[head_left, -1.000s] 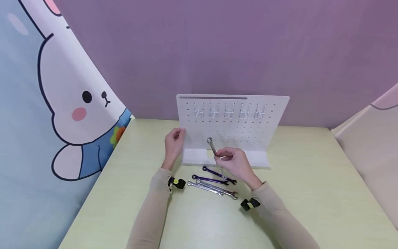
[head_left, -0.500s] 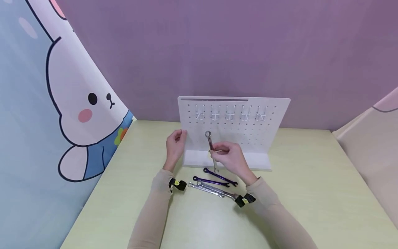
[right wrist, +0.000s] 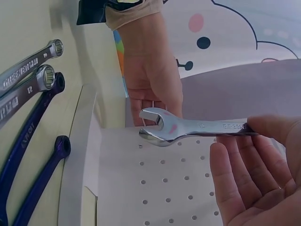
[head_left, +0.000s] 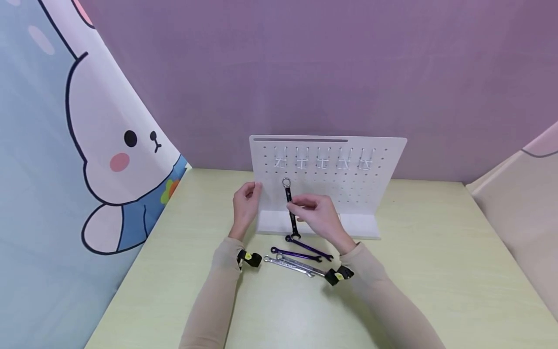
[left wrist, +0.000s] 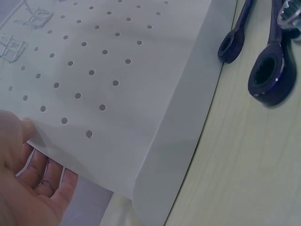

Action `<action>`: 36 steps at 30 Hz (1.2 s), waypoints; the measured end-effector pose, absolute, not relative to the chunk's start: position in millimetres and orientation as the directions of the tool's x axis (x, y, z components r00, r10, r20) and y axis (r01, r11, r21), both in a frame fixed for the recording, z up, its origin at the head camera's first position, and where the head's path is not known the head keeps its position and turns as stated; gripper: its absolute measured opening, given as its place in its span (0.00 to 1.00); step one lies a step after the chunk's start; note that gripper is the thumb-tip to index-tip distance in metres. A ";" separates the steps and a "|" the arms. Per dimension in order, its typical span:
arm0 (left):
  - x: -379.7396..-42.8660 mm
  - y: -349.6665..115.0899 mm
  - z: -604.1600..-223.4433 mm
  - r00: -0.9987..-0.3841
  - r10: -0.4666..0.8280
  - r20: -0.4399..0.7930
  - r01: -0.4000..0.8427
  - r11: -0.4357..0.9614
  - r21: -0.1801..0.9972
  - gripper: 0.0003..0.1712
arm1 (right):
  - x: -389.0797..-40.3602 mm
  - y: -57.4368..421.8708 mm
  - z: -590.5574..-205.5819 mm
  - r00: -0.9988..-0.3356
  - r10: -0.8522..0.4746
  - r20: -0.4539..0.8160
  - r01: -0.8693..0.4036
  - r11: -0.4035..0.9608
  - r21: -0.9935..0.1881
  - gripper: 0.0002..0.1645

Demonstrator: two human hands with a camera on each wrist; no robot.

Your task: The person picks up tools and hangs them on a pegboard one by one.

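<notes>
My right hand (head_left: pixel 320 218) pinches a chrome combination wrench (head_left: pixel 289 195) between thumb and fingers, before the lower left part of a white pegboard (head_left: pixel 348 191). In the head view this wrench stands nearly upright, ring end up. Its open-end jaw shows in the right wrist view, with the wrench's ring end out of sight there. The left hand (head_left: pixel 245 206) grips the board's left edge, thumb on the front face and fingers behind. On the table lie two purple ratchet wrenches (head_left: pixel 296 253) and two silver wrenches (head_left: pixel 287 266), partly overlapping.
A row of several wire hooks (head_left: pixel 322 159) runs across the upper pegboard. The board's foot (head_left: pixel 359 225) stands on a pale wooden table (head_left: pixel 436 252). Behind rises a purple backdrop (head_left: pixel 305 68); a rabbit-print cloth (head_left: pixel 100 126) hangs at left.
The right hand has moved slightly left and up. The wrench it holds has turned more upright and sits nearer the first hook. The left hand keeps its grip on the board.
</notes>
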State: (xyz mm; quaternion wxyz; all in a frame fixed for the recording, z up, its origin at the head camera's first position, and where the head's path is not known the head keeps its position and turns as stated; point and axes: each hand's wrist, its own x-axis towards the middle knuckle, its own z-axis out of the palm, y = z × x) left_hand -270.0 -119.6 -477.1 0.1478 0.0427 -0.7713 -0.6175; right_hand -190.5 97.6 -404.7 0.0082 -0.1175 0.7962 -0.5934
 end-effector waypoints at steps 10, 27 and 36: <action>-272.1 -119.7 -479.6 -0.952 -0.258 0.167 0.105 0.238 0.966 0.17 | -196.9 90.2 -397.8 -0.970 -0.197 0.142 -0.192 0.263 -0.946 0.17; -272.1 -118.6 -480.2 -0.953 -0.250 0.172 0.110 0.242 0.964 0.19 | -208.9 81.3 -390.6 -0.981 -0.162 0.109 -0.150 0.265 -0.953 0.21; -274.1 -117.7 -482.7 -0.951 -0.253 0.180 0.121 0.231 0.965 0.18 | -214.7 75.4 -389.6 -0.989 -0.123 0.078 -0.110 0.280 -0.954 0.26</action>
